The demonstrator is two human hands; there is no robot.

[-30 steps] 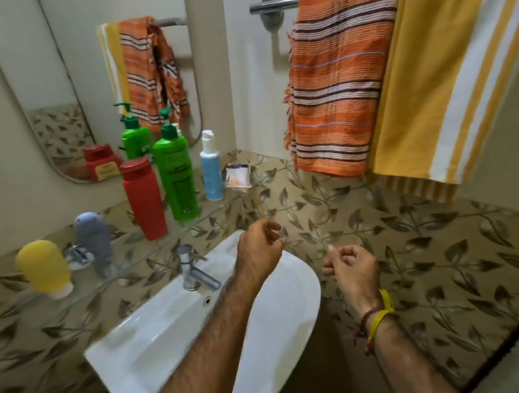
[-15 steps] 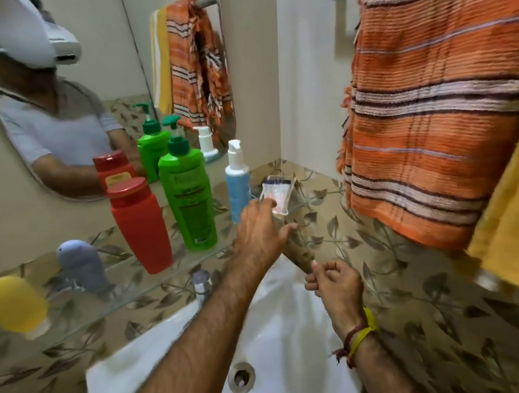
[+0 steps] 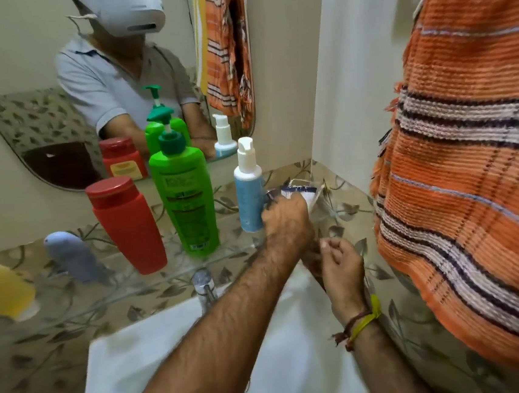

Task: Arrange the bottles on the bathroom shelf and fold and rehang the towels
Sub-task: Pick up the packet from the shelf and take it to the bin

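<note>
Yellow plastic shows first: a rounded yellow bottle [image 3: 2, 290] lies blurred at the far left end of the glass shelf [image 3: 152, 285]. Next along the shelf come a grey-blue bottle [image 3: 73, 252], an upright red bottle [image 3: 128, 228] with a flip cap, a tall green pump bottle [image 3: 185, 200] and a slim blue bottle with a white pump [image 3: 249, 191]. Behind them the mirror [image 3: 51, 89] repeats the row. Just right of the blue bottle, the left hand [image 3: 285, 219] reaches to the shelf's right end and touches a small white packet [image 3: 299, 192]; whether its fingers pinch the packet cannot be told. Below it, over the white sink [image 3: 158, 348], the right hand [image 3: 340, 261] hangs loosely curled, holding nothing. An orange striped towel [image 3: 471, 176] hangs at the far right.
</note>
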